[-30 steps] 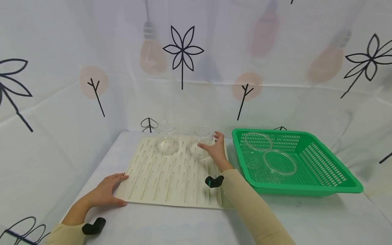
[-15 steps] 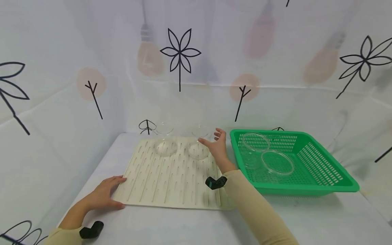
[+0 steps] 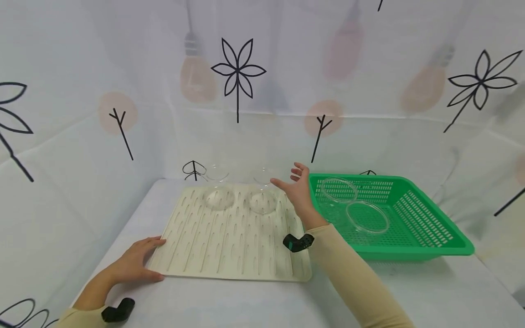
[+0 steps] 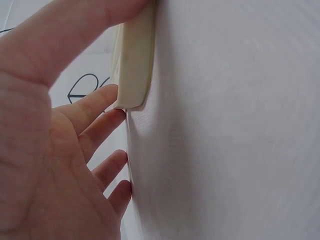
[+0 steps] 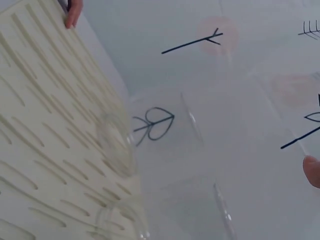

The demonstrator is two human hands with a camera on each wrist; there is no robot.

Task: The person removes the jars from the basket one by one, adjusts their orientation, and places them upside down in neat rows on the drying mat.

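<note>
Two clear round cups stand on the cream ridged drying mat (image 3: 229,250), near its back edge. One clear cup (image 3: 219,198) is on the left; the other clear cup (image 3: 262,201) is beside it on the right. My right hand (image 3: 301,193) hangs just right of the right cup, apart from it, thumb and fingers spread with nothing between them. In the right wrist view only a fingertip (image 5: 312,171) of it shows. My left hand (image 3: 133,262) rests at the mat's front left corner. Its straight fingers touch the mat's side (image 4: 135,60), thumb along the front edge.
A green perforated basket (image 3: 414,250) stands to the right, close to my right forearm. Inside it are two more clear cups, one clear cup (image 3: 367,217) in front of the other clear cup (image 3: 339,190). A printed white cloth (image 3: 262,141) hangs behind the table.
My right hand has let go of the right cup and moved up and right, away from it. The cup stays on the mat. My left hand keeps its place at the mat's corner.
</note>
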